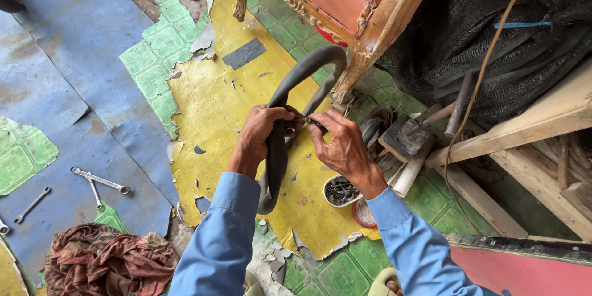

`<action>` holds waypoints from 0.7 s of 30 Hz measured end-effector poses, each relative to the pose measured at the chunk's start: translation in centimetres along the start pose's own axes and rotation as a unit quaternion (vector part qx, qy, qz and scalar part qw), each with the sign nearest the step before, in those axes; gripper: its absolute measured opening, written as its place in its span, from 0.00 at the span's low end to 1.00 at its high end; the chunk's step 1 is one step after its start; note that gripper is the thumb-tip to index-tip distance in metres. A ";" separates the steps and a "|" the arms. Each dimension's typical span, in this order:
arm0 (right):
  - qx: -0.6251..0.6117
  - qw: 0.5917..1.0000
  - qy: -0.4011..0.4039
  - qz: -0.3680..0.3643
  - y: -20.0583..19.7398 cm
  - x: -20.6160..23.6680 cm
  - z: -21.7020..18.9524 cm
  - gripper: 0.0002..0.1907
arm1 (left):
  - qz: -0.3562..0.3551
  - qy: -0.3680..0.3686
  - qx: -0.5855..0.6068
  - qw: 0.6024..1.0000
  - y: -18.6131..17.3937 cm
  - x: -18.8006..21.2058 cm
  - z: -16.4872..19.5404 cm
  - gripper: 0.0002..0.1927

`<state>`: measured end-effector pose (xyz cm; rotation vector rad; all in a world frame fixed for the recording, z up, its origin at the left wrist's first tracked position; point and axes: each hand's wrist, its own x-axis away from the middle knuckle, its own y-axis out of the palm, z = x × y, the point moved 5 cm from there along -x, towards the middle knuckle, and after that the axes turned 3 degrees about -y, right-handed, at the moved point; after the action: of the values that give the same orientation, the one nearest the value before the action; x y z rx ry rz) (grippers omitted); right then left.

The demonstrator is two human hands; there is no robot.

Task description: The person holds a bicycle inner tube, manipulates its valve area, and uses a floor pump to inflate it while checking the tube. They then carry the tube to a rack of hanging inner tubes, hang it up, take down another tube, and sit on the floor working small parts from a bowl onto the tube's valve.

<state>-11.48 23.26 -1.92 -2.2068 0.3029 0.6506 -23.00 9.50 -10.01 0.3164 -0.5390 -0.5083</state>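
You work in soft, even daylight; no hard shadows fall on the peeling yellow floor covering (216, 111). Your hands cast only a faint shade beneath them. The blue sheet (74, 55) shows a mild sheen. Focus is sharp centrally, and straight lines bow slightly toward the edges.

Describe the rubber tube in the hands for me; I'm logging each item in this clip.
The rubber tube is a dark grey, flattened inner tube, limp and matte. It arches up in a loop toward the leg of the wooden chair, then hangs down past the wrist over the peeling yellow floor covering. The left hand grips it around the middle; the right hand pinches something small on it, too small to tell what.
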 end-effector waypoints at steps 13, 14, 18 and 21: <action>0.019 1.000 0.012 0.001 0.0 -0.2 0.3 0.10 | -0.009 -0.001 0.023 1.000 0.0 0.0 0.0 0.08; 0.018 1.000 0.014 -0.001 0.0 -0.2 0.3 0.10 | -0.009 0.000 0.021 1.000 0.0 0.1 0.0 0.08; 0.015 1.000 0.012 -0.005 0.0 -0.3 0.4 0.10 | -0.001 -0.009 0.029 1.000 0.1 0.1 -0.1 0.08; 0.012 1.000 0.008 -0.011 0.0 -0.3 0.4 0.10 | -0.007 -0.007 0.031 0.999 0.2 0.2 0.0 0.09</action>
<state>-11.88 23.54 -1.97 -2.1895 0.2931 0.6154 -22.78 9.59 -9.89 0.3761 -0.5671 -0.5092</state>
